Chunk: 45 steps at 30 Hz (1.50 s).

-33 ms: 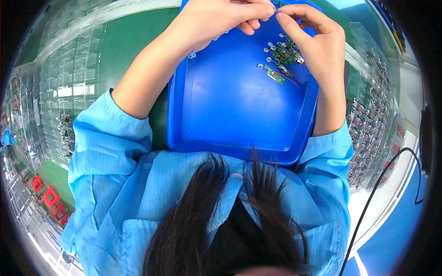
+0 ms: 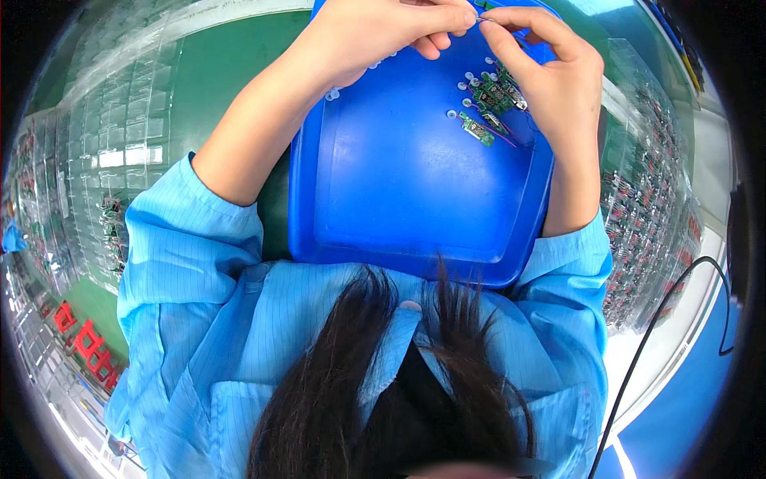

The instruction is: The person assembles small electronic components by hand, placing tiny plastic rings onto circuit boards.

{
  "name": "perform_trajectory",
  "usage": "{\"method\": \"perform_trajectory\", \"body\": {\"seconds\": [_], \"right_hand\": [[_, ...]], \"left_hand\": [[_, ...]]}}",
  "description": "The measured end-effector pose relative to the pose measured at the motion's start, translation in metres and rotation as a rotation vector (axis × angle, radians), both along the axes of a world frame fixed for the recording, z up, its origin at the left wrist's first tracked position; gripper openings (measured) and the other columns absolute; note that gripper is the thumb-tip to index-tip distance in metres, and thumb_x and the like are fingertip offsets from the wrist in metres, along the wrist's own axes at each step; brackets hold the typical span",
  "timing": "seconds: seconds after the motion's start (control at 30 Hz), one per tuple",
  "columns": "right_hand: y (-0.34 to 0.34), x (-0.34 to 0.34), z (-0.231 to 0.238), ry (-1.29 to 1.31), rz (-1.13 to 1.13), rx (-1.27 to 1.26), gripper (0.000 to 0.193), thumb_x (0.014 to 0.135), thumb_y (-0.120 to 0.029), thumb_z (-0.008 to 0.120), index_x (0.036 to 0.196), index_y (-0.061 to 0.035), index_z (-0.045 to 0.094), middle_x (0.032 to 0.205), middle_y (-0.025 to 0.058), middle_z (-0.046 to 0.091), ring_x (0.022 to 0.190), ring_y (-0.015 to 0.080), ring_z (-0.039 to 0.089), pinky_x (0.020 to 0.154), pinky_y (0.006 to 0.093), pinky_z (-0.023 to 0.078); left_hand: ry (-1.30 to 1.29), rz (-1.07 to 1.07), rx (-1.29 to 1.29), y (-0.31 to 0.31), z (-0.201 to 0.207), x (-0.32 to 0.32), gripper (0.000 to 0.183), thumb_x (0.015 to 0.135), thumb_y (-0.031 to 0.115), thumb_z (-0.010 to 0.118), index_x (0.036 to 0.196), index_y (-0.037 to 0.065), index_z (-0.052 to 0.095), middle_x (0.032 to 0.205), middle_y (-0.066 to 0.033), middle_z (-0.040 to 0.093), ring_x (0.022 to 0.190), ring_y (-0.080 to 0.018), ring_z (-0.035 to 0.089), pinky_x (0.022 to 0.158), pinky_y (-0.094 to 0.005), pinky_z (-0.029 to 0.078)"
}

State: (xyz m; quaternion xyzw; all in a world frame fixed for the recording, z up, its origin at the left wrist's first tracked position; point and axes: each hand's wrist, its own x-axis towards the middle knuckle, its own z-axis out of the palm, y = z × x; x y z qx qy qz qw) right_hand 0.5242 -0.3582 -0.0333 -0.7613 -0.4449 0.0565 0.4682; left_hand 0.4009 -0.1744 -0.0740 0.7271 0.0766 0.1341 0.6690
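Observation:
At the far end of a blue plastic tray [image 2: 423, 249], both my hands are raised with fingertips nearly meeting. My left hand [image 2: 391, 30] is closed in a pinch, thumb against forefinger. My right hand [image 2: 554, 68] pinches from the other side, its remaining fingers curled. A thin wire-like piece [image 2: 481, 18] spans the small gap between the two pinches; its ends are covered by my fingers. Small green circuit boards [image 2: 493, 92] with wires and little white round parts lie piled in the tray beside my right hand. One board [image 2: 476, 129] lies nearer me.
More white round parts [image 2: 332, 95] sit by the tray's left edge, under my left wrist. Stacked clear plastic trays [image 2: 120, 136] stand on the green table at left. Trays full of small parts [image 2: 642, 239] are at right. Red pieces [image 2: 88, 343] lie lower left; a black cable [image 2: 654, 319] curves at right.
My right hand has shifted very slightly to the right. My left hand and the boards in the tray look the same.

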Motion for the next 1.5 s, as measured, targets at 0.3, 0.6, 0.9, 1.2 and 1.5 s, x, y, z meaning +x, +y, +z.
{"method": "perform_trajectory", "body": {"seconds": [0.3,0.6,0.9,1.2,1.5], "right_hand": [[-0.008,0.021,-0.02,0.366,0.19,0.044,0.009,0.094,-0.005,0.072,0.102,-0.0014,0.074,0.094,0.0023,0.073,0.085,0.0078,0.066,0.079,0.0216,0.05],[-0.001,-0.013,0.009,-0.444,-0.015,-0.043,0.006,0.086,-0.002,0.073,0.085,0.0017,0.069,0.074,0.0005,0.067,0.069,0.008,0.061,0.066,0.0251,0.048],[-0.001,-0.002,0.011,0.283,0.073,0.113,0.006,0.085,-0.001,0.071,0.08,0.0011,0.067,0.071,0.0018,0.065,0.069,0.0072,0.06,0.067,0.0243,0.047],[-0.003,-0.002,0.004,0.122,0.03,0.098,0.006,0.085,-0.001,0.071,0.08,0.0009,0.068,0.073,0.0006,0.066,0.072,0.0067,0.059,0.068,0.0249,0.048],[0.001,-0.016,0.021,0.018,0.041,0.087,0.005,0.084,0.0,0.071,0.08,0.001,0.068,0.073,0.0023,0.066,0.071,0.0079,0.059,0.068,0.0251,0.047]], "left_hand": [[-0.01,0.148,-0.163,-0.035,0.019,0.002,0.005,0.091,0.002,0.072,0.089,-0.001,0.073,0.078,-0.0013,0.069,0.061,-0.0082,0.06,0.059,-0.0224,0.049],[-0.169,0.154,0.312,-0.042,0.028,-0.003,0.012,0.093,0.005,0.072,0.102,-0.003,0.074,0.082,-0.006,0.07,0.068,-0.0114,0.062,0.064,-0.0263,0.051],[0.022,-0.082,-0.652,-0.009,0.006,0.006,0.023,0.098,0.008,0.069,0.119,-0.002,0.071,0.103,-0.0068,0.072,0.085,-0.0112,0.065,0.077,-0.0227,0.053],[0.016,-0.147,-0.72,-0.01,0.013,0.005,0.017,0.096,0.002,0.07,0.112,-0.001,0.072,0.103,-0.011,0.074,0.088,-0.0144,0.068,0.083,-0.025,0.057],[0.027,-0.171,-0.738,-0.01,0.011,0.003,0.021,0.098,0.007,0.07,0.116,-0.002,0.071,0.103,-0.0088,0.073,0.088,-0.0133,0.067,0.083,-0.0241,0.056]]}}
